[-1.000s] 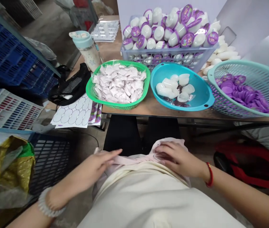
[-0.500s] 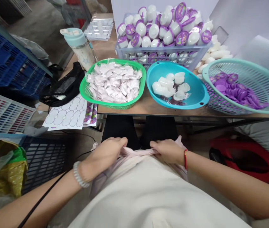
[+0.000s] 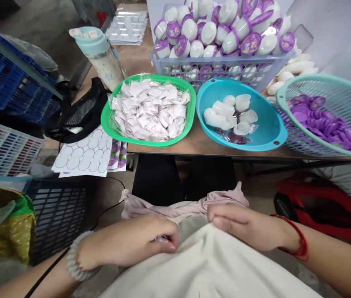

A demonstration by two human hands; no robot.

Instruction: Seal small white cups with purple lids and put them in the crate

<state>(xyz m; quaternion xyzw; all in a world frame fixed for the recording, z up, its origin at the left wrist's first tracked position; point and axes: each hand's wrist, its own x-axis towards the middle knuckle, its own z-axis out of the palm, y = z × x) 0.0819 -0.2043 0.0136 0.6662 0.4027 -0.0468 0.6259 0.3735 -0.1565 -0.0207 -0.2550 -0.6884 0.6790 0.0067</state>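
Left hand (image 3: 128, 242), 7 o'clock, curled shut, contents unclear. Right hand (image 3: 243, 225), 4 o'clock, closed on light, soft cream cloth (image 3: 206, 265); best gripped at its upper edge.

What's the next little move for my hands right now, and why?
Probably smooth the cream cloth flat across your lap. Your left hand seems to pinch it, your right hand lies on its edge, and the pink fabric behind them is bunched, so it looks unsettled before you reach toward the green basket.
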